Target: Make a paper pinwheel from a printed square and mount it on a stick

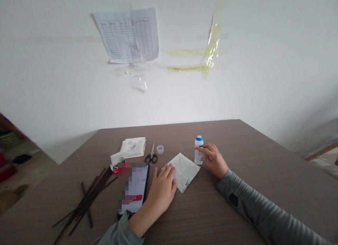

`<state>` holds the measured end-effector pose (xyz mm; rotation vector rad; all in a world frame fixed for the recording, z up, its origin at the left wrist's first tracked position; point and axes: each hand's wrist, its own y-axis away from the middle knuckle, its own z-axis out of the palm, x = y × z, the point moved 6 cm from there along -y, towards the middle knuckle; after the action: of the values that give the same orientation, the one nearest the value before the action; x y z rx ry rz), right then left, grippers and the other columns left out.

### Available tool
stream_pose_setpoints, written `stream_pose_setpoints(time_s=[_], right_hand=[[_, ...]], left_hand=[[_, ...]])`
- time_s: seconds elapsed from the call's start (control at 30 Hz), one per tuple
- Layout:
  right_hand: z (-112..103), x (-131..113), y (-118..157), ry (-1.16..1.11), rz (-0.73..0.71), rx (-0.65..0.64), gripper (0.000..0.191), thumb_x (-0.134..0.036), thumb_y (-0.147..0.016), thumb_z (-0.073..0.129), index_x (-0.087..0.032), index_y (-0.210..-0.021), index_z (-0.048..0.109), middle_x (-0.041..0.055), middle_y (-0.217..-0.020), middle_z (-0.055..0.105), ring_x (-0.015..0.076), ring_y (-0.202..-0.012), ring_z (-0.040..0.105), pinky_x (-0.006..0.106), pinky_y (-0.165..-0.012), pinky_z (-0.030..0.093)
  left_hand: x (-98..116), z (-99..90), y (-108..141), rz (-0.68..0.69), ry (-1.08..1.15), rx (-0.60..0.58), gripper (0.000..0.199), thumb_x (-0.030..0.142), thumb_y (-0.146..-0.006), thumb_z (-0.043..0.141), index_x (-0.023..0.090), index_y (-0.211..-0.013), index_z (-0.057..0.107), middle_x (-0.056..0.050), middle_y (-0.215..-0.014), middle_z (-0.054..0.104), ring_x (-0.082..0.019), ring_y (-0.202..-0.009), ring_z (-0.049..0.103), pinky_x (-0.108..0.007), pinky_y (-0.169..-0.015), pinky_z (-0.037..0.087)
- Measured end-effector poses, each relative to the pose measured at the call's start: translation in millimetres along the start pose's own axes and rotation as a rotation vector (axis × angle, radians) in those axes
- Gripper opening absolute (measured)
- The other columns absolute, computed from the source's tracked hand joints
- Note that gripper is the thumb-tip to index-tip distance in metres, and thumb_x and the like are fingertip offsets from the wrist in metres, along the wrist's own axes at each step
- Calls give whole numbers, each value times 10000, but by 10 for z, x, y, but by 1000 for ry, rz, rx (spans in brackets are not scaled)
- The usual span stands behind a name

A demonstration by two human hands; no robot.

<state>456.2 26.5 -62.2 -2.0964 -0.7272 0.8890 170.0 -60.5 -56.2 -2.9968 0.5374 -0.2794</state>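
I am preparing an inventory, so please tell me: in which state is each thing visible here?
Blue-topped bottle: upright, right hand at it, grip unclear
Printed paper: folded, flat, partly under left hand
Scissors: lying flat, blades seem closed
Clear cap: apart from the bottle
Small box: open
Phone: screen lit
Dark sticks: loose, crossed pile
Paper stack: flat, edges uneven
Wall sheet: fixed up, slightly rumpled

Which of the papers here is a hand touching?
The folded printed square, where the left hand rests; the paper stack by the scissors and the gridded sheet on the wall are untouched.
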Motion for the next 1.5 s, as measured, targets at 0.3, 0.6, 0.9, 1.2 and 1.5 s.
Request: stream_pose_setpoints(time_s=[0.3,0.6,0.9,1.2,1.5], right_hand=[[-206,-1,-7,27,211,96,548,-175,-1006,753,-362,-1458,1000,108,-1147,926,401,-1155,839,581,-1092,744],[-80,-89,41,-170,473,188,462,-640,-1011,927,-298,-1312,1005,141,-1274,987,412,-1133,931,604,-1093,776],[-31,-143,-22,-236,525,88,750,-1025,-999,835,-289,-879,919,170,-1054,937,434,-1037,921,618,-1022,790],[134,-336,-26,-190,351,-122,651,-931,-1127,803,-317,-941,917,152,-1090,935,444,-1072,900,673,-1033,792],[225,-297,24,-100,271,-205,474,-754,-1149,884,-321,-956,898,136,-1076,901,439,-1082,875,686,-1060,768]], left_hand=[[-29,-6,-21,-15,48,41,522,173,-1189,696,254,-1669,886,-189,-1831,819,-424,-1753,759,-735,-1538,528],[30,-47,-14,23,121,20,478,194,-1165,799,265,-1624,911,-196,-1786,852,-438,-1708,783,-822,-1523,509],[116,-169,-26,8,141,4,453,210,-1102,921,321,-1539,962,-144,-1700,909,-430,-1635,827,-770,-1541,515],[158,-158,-37,9,139,-35,398,166,-1205,796,326,-1537,944,-115,-1688,901,-392,-1610,822,-791,-1529,529],[107,-88,-46,-6,121,-14,523,168,-1161,767,361,-1627,903,-119,-1783,861,-445,-1706,752,-808,-1533,514]])
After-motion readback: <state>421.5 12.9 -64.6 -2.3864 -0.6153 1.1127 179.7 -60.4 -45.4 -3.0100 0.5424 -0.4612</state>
